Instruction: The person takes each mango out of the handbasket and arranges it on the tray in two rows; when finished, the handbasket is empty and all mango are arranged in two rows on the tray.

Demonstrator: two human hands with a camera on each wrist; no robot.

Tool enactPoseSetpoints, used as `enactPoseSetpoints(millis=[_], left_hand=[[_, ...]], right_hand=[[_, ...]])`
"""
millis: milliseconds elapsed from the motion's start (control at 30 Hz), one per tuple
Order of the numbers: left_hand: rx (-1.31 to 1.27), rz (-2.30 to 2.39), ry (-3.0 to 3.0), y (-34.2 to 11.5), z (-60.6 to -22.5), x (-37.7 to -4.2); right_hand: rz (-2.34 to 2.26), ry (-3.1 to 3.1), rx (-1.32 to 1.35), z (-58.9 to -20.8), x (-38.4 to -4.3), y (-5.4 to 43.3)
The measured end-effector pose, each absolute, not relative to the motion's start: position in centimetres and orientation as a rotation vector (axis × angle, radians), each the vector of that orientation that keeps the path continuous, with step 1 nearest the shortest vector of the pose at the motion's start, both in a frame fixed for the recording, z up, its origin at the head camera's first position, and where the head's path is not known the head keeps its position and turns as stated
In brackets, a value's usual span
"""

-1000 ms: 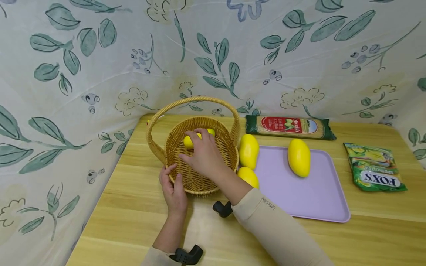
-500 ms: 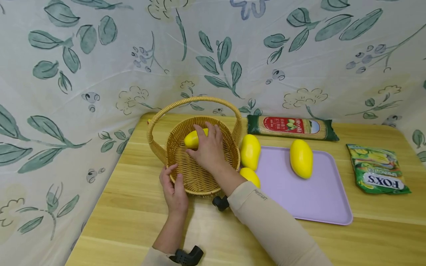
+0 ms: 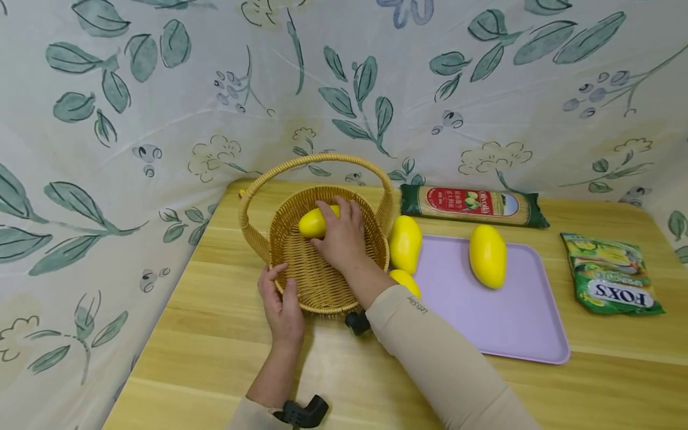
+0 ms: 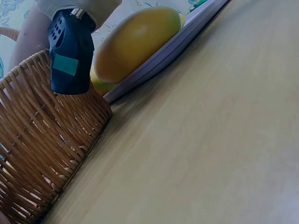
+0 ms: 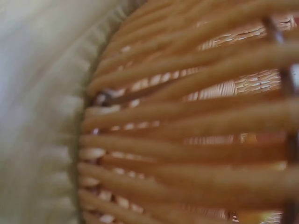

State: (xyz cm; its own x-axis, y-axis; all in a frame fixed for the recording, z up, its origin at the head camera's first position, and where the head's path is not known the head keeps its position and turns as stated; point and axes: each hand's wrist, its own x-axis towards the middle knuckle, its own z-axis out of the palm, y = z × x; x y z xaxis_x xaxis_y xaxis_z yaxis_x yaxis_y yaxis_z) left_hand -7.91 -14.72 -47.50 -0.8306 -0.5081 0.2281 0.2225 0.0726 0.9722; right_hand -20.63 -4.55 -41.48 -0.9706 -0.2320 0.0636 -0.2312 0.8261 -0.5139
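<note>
In the head view, a round wicker basket (image 3: 317,286) with a tall arched handle stands on the wooden table. My left hand (image 3: 283,310) grips its near-left rim, fingertips hooked over the edge. Inside, a yellow mango (image 3: 313,223) lies near the far wall. My right hand (image 3: 344,239) reaches in and holds the mango's right end between thumb and fingers, hiding that end. The left wrist view shows the basket's woven side (image 4: 46,135) and a mango (image 4: 140,44) beyond it. Only blurred wicker (image 5: 187,135) fills most of the right wrist view.
Right of the basket, a mango (image 3: 405,243) and another mango (image 3: 406,282) lie at the left edge of a lilac tray (image 3: 516,322). A third mango (image 3: 487,257) lies on it. Behind is a spaghetti pack (image 3: 473,205); a green FOX'S bag (image 3: 613,273) lies right.
My right hand has shifted right, and the mango in the basket now shows more of its left end. My left hand stays on the rim. The head view has shifted slightly.
</note>
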Motion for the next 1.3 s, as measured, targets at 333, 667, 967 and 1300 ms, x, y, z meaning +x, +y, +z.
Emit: enactPoseSetpoints(millis=[333, 667, 967, 1300], left_hand=[[0.269, -1.809, -1.829, -14.78, -47.24, -8.14], [0.301, -1.805, -1.834, -14.75, -47.26, -8.12], [0.306, -1.811, -1.842, -14.81, -47.41, -8.02], [0.323, -1.802, -1.857, -14.79, -47.67, -7.96]], right_hand=[[-0.703, 2.997, -0.417, -41.63, -20.93, -4.67], [-0.614, 3.007, -0.48, -41.84, -20.89, -4.78], [-0.65, 3.063, -0.524, -42.09, -20.72, -4.7], [-0.606, 3.048, -0.461, -41.87, -20.53, -4.72]])
